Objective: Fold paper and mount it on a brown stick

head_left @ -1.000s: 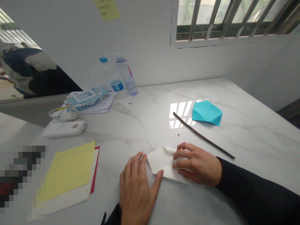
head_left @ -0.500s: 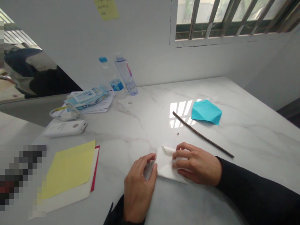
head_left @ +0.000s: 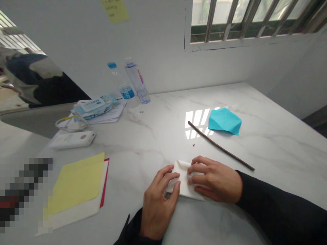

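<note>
A folded sheet of white paper [head_left: 184, 187] lies on the marble-patterned table between my hands, its upper edge creased over. My right hand [head_left: 217, 178] rests on the right part of the paper with its fingers apart and slightly bent, hiding that side. At the left edge, my left hand [head_left: 159, 200] has its fingertips over the paper, thumb and fingers spread. Beyond the right hand a thin brown stick [head_left: 221, 147] lies slantwise. Behind the stick sits a creased turquoise paper [head_left: 224, 121].
Yellow paper [head_left: 79, 183] tops white and red sheets at left. Behind are a white device [head_left: 73, 139], a cable [head_left: 73, 123], a wipes pack [head_left: 95, 106] on papers, and two plastic bottles [head_left: 127, 92]. A barred window [head_left: 235, 20] and a dark-clothed person [head_left: 48, 80] are beyond.
My left hand has moved right, bringing its fingers and thumb over the left edge of the white paper. My right hand stays in place on it.
</note>
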A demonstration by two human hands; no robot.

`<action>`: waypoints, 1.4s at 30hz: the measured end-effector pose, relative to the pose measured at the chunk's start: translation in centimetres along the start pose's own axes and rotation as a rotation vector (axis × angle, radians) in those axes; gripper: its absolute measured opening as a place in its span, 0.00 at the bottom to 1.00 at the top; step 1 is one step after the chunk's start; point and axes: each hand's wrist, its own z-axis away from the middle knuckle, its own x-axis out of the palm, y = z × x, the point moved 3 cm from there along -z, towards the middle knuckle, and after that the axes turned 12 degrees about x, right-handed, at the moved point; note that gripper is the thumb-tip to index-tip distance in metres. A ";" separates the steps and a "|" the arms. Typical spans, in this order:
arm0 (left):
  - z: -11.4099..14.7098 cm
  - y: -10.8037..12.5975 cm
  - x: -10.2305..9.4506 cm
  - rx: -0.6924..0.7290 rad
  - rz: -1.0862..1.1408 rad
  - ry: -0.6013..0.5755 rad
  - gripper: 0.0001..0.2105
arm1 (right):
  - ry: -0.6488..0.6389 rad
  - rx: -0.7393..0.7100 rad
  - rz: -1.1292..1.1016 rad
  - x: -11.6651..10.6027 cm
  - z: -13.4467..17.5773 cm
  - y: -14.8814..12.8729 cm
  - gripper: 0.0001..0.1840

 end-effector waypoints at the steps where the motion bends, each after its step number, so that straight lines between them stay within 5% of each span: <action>1: 0.1 -0.1 0.0 -0.007 0.013 -0.005 0.08 | -0.002 0.000 -0.001 0.0 0.0 0.0 0.09; 8: 0.0 -1.7 -0.1 -0.189 0.182 0.040 0.17 | 0.039 0.040 -0.022 -0.4 0.0 0.5 0.20; 15: -2.1 -2.5 -0.9 -0.318 0.538 0.106 0.27 | 0.264 0.404 -0.477 0.3 -0.9 3.6 0.40; 21: -3.3 -3.0 -0.7 -0.375 0.696 0.101 0.33 | 0.303 0.552 -0.640 0.7 -1.3 5.4 0.41; 25: -4.0 -3.7 -0.3 -0.435 0.853 0.114 0.39 | 0.240 0.601 -0.763 0.8 -1.4 5.4 0.24; 29: -4.3 -4.7 -0.8 -0.442 0.722 0.111 0.41 | 0.193 0.664 -0.912 0.8 -1.6 5.7 0.13; 42: -3.3 -5.2 -0.9 -0.193 0.221 -0.001 0.38 | 0.196 0.623 -0.634 0.0 -1.4 5.9 0.18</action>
